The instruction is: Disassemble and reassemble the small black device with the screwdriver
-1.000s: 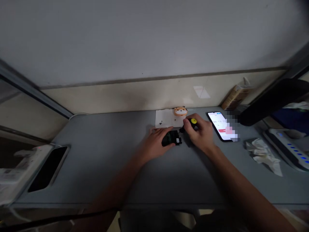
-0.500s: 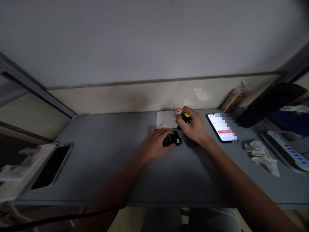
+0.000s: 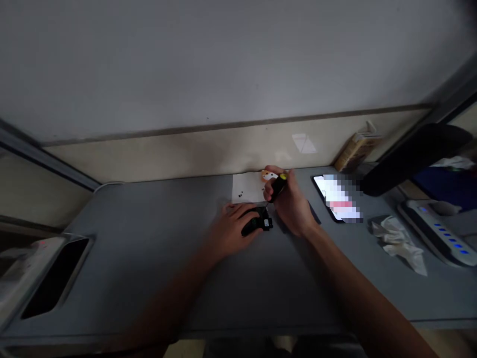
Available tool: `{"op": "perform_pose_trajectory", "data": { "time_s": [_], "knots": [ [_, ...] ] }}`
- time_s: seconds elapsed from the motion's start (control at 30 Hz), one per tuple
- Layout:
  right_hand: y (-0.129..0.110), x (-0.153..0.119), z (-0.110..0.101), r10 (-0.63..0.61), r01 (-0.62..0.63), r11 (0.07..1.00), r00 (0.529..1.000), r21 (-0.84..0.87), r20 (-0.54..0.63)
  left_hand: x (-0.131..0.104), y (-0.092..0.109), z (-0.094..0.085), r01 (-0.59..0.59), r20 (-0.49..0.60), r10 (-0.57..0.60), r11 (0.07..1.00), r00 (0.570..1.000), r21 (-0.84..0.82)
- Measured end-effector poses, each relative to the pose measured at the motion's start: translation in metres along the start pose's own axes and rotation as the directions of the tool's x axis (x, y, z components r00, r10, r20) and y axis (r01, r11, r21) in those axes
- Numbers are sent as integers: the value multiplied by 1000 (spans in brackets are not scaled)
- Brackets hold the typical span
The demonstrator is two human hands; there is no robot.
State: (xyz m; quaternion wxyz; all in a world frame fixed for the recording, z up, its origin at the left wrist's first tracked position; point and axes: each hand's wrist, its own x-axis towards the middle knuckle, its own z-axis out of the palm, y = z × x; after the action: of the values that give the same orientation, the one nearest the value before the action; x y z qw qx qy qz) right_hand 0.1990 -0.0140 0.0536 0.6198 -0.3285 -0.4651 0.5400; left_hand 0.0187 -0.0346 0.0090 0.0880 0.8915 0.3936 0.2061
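My left hand (image 3: pixel 235 226) lies on the desk with its fingers around a small black device (image 3: pixel 257 223) that has a pale label at its right end. My right hand (image 3: pixel 292 201) grips a screwdriver (image 3: pixel 278 187) with a black and yellow handle, held tilted. Its thin shaft points down-left to the upper edge of the device; I cannot tell whether the tip touches. Just behind the hands, a white sheet of paper (image 3: pixel 246 184) carries several tiny dark screw-like bits (image 3: pixel 240 194) and an orange-and-white printed figure (image 3: pixel 267 175), partly covered by my right hand.
A lit phone (image 3: pixel 335 199) lies right of my hands, near crumpled tissue (image 3: pixel 400 241) and a power strip (image 3: pixel 436 231). A drink carton (image 3: pixel 356 151) and a dark cylinder (image 3: pixel 413 156) stand at the back right. Another dark-screened phone (image 3: pixel 57 278) lies far left. A wall closes off the back.
My right hand has turned, and the screwdriver has gone from nearly upright to leaning, its shaft now showing over the device. The whole view has shifted slightly; my left hand still holds the device.
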Motion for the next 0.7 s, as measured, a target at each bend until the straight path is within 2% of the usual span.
{"op": "perform_pose_trajectory", "data": {
  "time_s": [0.13,0.27,0.4,0.7],
  "knots": [
    [-4,0,-1,36,-35,999,999,29,-35,-1,-1,2,-6,-7,6,1000,1000,15],
    [-3,-1,-5,10,-9,998,1000,-63,15,0,0,-1,-5,5,5,1000,1000,0],
    [1,1,-7,-40,40,986,999,-160,6,0,0,-2,16,25,-16,1000,1000,-11],
    [-4,2,-9,-21,20,992,1000,-122,-1,-2,-2,2,-9,-17,9,1000,1000,6]
  ]
}}
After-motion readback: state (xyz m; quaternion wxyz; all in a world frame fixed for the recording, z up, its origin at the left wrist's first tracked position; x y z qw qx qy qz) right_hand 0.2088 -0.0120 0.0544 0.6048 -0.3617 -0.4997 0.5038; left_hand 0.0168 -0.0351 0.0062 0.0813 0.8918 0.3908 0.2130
